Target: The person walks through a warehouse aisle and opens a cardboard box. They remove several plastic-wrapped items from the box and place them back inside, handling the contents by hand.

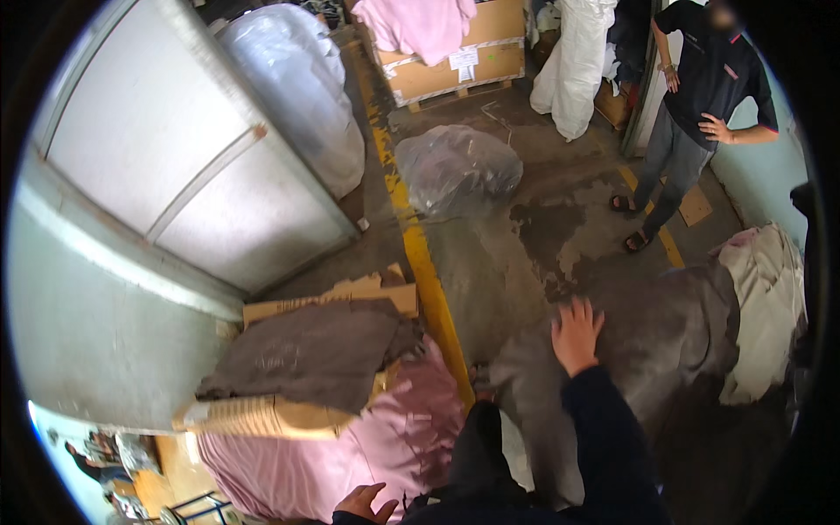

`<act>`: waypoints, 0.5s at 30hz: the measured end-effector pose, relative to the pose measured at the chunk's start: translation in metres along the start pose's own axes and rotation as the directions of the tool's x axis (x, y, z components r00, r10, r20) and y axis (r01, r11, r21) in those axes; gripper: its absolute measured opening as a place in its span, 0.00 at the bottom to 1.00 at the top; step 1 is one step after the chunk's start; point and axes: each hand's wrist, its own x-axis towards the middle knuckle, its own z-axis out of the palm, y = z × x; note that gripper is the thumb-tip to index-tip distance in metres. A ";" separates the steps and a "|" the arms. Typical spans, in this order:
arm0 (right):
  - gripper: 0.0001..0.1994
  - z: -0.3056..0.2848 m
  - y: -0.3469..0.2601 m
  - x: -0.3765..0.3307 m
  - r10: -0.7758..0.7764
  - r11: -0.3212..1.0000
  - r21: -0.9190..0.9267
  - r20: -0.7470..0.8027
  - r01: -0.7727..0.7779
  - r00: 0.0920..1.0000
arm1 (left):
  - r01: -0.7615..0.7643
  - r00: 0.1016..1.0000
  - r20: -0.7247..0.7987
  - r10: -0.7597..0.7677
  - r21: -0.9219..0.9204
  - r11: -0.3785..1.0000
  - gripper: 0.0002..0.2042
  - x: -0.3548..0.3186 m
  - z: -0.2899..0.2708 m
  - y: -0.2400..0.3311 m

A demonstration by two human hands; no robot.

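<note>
- Reaching out over the grey-brown cloth pile [652, 324], right hand [576, 336]: palm down, fingers spread wide, nothing gripped. Contact looks likely; can't confirm from this angle.
- Left hand [363, 505] at lower edge, above the pink cloth [350, 464]: fingers slightly bent, thumb apart, no item seen in it. Touching or not: can't tell.
- Pile location: right of the wearer's leg [479, 451], pale cloth [761, 306] against its far right side.
- Step, my read: feeling or steadying the pile, no grip yet. Lifting or dragging would call for closing fingers on a fold and bringing the left hand across; loose fabric will likely sag.
- Left side tight: brown cloth [306, 346] over a cardboard box [271, 418], wall [96, 324] beyond. Box edge could snag.
- Best room is ahead: stained floor [499, 271] right of the yellow line [424, 271], up to the plastic bag [459, 171].
- Co-worker [696, 79] stands ahead-right, hands on hips, beyond the pile; limits swing that way.
</note>
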 end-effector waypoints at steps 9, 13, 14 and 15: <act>0.15 -0.005 -0.005 0.010 0.020 0.992 0.101 0.435 -0.071 0.900 | 0.366 0.915 0.173 -0.365 0.027 0.930 0.25 0.214 -0.107 -0.015; 0.18 -0.011 0.000 0.006 -0.014 0.991 0.121 0.493 -0.053 0.870 | 0.357 0.890 0.187 -0.415 0.279 0.891 0.24 0.279 -0.126 -0.032; 0.19 -0.010 -0.002 0.008 -0.006 0.991 0.117 0.505 -0.061 0.863 | 0.389 0.874 0.185 -0.448 0.286 0.876 0.25 0.297 -0.136 -0.033; 0.20 -0.011 -0.002 0.008 0.004 0.992 0.108 0.522 -0.071 0.853 | 0.406 0.864 0.183 -0.469 0.297 0.864 0.26 0.309 -0.142 -0.034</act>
